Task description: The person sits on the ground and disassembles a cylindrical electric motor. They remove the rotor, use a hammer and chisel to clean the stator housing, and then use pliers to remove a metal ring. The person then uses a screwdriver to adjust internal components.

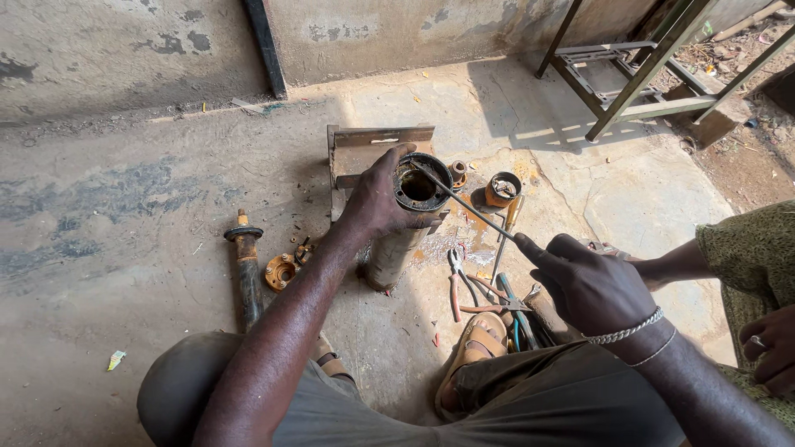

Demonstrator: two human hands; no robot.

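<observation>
At frame centre, the left hand wraps the upright metal cylinder; the right hand, fingers closed, pokes a thin rod into its open top.

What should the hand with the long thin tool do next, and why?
Probably ease the thin rod a little deeper into the cylinder's open top. Its tip already sits at the rim, the right hand grips the other end, and the left hand steadies the cylinder.
</observation>
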